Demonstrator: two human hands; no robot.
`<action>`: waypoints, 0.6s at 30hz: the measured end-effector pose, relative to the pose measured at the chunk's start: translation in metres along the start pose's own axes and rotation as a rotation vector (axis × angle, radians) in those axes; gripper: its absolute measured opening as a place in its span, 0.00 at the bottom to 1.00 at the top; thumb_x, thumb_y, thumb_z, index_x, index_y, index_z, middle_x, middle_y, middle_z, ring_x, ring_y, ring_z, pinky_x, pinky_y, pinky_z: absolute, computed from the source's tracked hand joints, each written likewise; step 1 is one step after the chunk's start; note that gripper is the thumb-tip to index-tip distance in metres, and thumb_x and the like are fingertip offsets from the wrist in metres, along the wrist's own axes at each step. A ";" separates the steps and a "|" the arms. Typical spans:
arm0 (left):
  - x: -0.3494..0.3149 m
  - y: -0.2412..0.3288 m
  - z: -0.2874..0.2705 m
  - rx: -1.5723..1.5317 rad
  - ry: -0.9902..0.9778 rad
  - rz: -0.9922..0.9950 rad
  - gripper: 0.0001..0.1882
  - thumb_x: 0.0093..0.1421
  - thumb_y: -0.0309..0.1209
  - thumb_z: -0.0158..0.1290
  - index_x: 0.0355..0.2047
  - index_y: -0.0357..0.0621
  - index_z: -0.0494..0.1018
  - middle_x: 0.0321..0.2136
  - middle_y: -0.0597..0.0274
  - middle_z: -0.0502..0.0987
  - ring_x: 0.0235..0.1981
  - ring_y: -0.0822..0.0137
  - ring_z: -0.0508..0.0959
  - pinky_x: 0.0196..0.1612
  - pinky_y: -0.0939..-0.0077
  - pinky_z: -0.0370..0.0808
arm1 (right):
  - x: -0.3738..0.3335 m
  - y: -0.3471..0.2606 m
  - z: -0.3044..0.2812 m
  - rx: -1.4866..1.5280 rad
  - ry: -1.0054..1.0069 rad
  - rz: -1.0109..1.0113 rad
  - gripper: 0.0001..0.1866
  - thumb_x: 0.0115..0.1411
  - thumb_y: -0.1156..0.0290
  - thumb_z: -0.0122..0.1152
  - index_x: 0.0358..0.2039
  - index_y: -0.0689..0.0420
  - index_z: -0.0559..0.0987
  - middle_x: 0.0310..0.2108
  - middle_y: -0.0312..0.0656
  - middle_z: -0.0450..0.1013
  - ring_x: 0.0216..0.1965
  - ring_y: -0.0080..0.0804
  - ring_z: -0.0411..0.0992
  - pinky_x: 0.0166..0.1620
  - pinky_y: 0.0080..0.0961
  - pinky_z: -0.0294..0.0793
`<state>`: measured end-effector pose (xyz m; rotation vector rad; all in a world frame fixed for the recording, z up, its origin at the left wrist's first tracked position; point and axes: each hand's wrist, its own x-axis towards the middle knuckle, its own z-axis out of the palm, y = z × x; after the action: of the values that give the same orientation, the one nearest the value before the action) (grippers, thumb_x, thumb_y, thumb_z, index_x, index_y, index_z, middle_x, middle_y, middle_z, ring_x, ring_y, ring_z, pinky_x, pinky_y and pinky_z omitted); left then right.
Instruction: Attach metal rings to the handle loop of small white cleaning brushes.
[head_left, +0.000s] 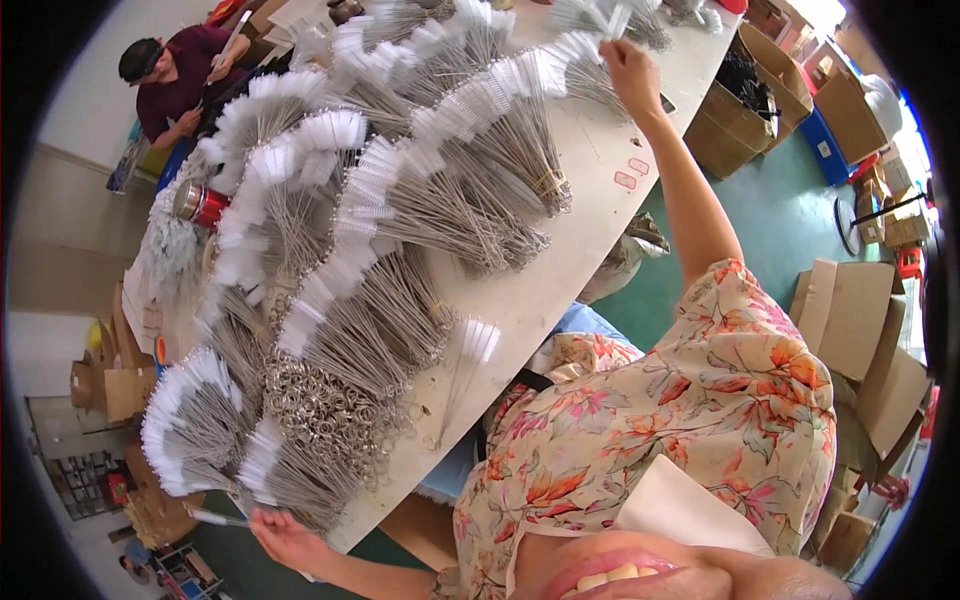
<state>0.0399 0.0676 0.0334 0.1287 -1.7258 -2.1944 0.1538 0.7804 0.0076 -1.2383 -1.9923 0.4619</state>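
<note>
My left hand (285,540) is at the table's lower left edge, fingers closed on a thin brush (215,517) with a pale end. Beside it lies a bundle of wire-handled brushes (300,475) with white bristles. My right hand (632,75) reaches out over the far right of the table, its fingers pinched together. White bristle ends (612,20) show just beyond those fingers; whether they are in the grip is unclear. A heap of metal rings (330,415) lies among the bundles. A few loose brushes (470,355) rest near the front edge.
Many brush bundles (430,200) cover the pale table (590,220). A red metal cup (203,205) stands among them. Another person (185,80) works across the table at the upper left. Cardboard boxes (725,125) stand on the green floor at right.
</note>
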 end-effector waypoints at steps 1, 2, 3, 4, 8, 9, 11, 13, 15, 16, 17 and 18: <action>-0.009 -0.003 0.022 -0.128 0.006 -0.011 0.18 0.63 0.35 0.43 0.41 0.28 0.68 0.19 0.70 0.59 0.19 0.80 0.55 0.18 0.86 0.51 | -0.010 -0.027 -0.011 0.098 0.076 -0.166 0.14 0.56 0.58 0.53 0.31 0.57 0.78 0.27 0.43 0.75 0.32 0.39 0.73 0.38 0.31 0.71; -0.016 -0.007 0.043 -0.047 -0.095 -0.021 0.17 0.62 0.34 0.43 0.40 0.28 0.68 0.19 0.70 0.59 0.18 0.80 0.55 0.18 0.87 0.51 | -0.020 -0.047 -0.029 0.185 0.162 -0.322 0.13 0.59 0.61 0.51 0.32 0.58 0.77 0.28 0.42 0.74 0.33 0.38 0.72 0.38 0.30 0.71; -0.027 -0.009 0.057 0.044 -0.172 -0.022 0.17 0.62 0.34 0.43 0.39 0.28 0.69 0.19 0.70 0.59 0.17 0.81 0.55 0.18 0.87 0.51 | -0.037 -0.074 -0.035 0.369 0.049 -0.347 0.14 0.61 0.62 0.47 0.32 0.59 0.76 0.27 0.40 0.72 0.31 0.33 0.71 0.38 0.28 0.71; -0.039 -0.016 0.074 0.063 -0.216 0.011 0.16 0.61 0.32 0.43 0.38 0.27 0.69 0.17 0.70 0.59 0.15 0.82 0.55 0.16 0.87 0.49 | -0.061 -0.101 -0.033 0.554 -0.080 -0.368 0.15 0.63 0.63 0.44 0.31 0.60 0.74 0.26 0.37 0.71 0.30 0.27 0.69 0.38 0.25 0.71; -0.093 -0.035 0.166 0.005 -0.636 -0.003 0.14 0.60 0.24 0.43 0.44 0.29 0.68 0.17 0.70 0.63 0.14 0.83 0.58 0.14 0.89 0.55 | -0.171 -0.173 0.000 1.467 -0.905 -0.204 0.11 0.64 0.70 0.43 0.41 0.62 0.71 0.35 0.39 0.69 0.38 0.28 0.68 0.41 0.26 0.74; -0.094 -0.049 0.177 0.127 -0.682 0.177 0.12 0.60 0.24 0.44 0.43 0.32 0.70 0.20 0.68 0.66 0.14 0.82 0.65 0.15 0.89 0.64 | -0.205 -0.188 0.010 1.480 -1.043 -0.171 0.11 0.64 0.71 0.42 0.41 0.62 0.71 0.37 0.40 0.69 0.39 0.28 0.68 0.40 0.25 0.73; -0.099 -0.053 0.199 0.191 -0.771 0.155 0.12 0.58 0.21 0.45 0.42 0.36 0.71 0.27 0.63 0.69 0.20 0.75 0.71 0.22 0.83 0.70 | -0.256 -0.212 0.005 1.353 -1.414 -0.047 0.11 0.64 0.71 0.43 0.42 0.61 0.70 0.39 0.40 0.68 0.41 0.27 0.67 0.41 0.25 0.72; -0.092 -0.072 0.198 0.292 -0.662 0.417 0.11 0.57 0.21 0.47 0.41 0.37 0.71 0.30 0.60 0.69 0.25 0.72 0.72 0.26 0.80 0.71 | -0.290 -0.228 -0.004 1.118 -1.378 -0.278 0.13 0.61 0.69 0.49 0.45 0.60 0.70 0.44 0.42 0.66 0.45 0.30 0.66 0.46 0.27 0.67; -0.089 -0.072 0.194 0.291 -0.602 0.659 0.09 0.55 0.20 0.51 0.38 0.38 0.71 0.34 0.56 0.69 0.35 0.66 0.72 0.34 0.75 0.71 | -0.296 -0.227 0.000 1.375 -1.133 -0.629 0.17 0.59 0.67 0.54 0.47 0.60 0.71 0.51 0.44 0.61 0.51 0.32 0.61 0.50 0.28 0.64; -0.089 -0.067 0.187 0.203 -0.610 0.641 0.09 0.54 0.21 0.52 0.37 0.38 0.70 0.36 0.54 0.68 0.41 0.63 0.72 0.37 0.73 0.71 | -0.298 -0.228 -0.005 1.582 -1.173 -0.484 0.17 0.59 0.66 0.54 0.47 0.60 0.71 0.53 0.44 0.59 0.53 0.33 0.59 0.50 0.27 0.64; -0.088 -0.058 0.182 0.388 -0.458 0.802 0.07 0.54 0.22 0.54 0.34 0.39 0.69 0.34 0.55 0.68 0.37 0.61 0.75 0.34 0.75 0.73 | -0.285 -0.217 0.000 1.357 -1.026 -0.590 0.18 0.60 0.62 0.52 0.46 0.59 0.73 0.48 0.44 0.65 0.52 0.32 0.62 0.53 0.26 0.62; -0.095 -0.053 0.180 0.078 -0.400 0.655 0.06 0.53 0.21 0.53 0.32 0.37 0.69 0.35 0.55 0.67 0.31 0.62 0.77 0.33 0.77 0.75 | -0.276 -0.213 0.005 1.364 -1.042 -0.591 0.18 0.60 0.62 0.52 0.46 0.59 0.73 0.48 0.44 0.65 0.52 0.32 0.62 0.53 0.26 0.62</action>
<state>0.0669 0.2755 0.0159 -0.7925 -1.7134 -1.7298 0.0932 0.4379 0.0298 0.5591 -1.8397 1.9324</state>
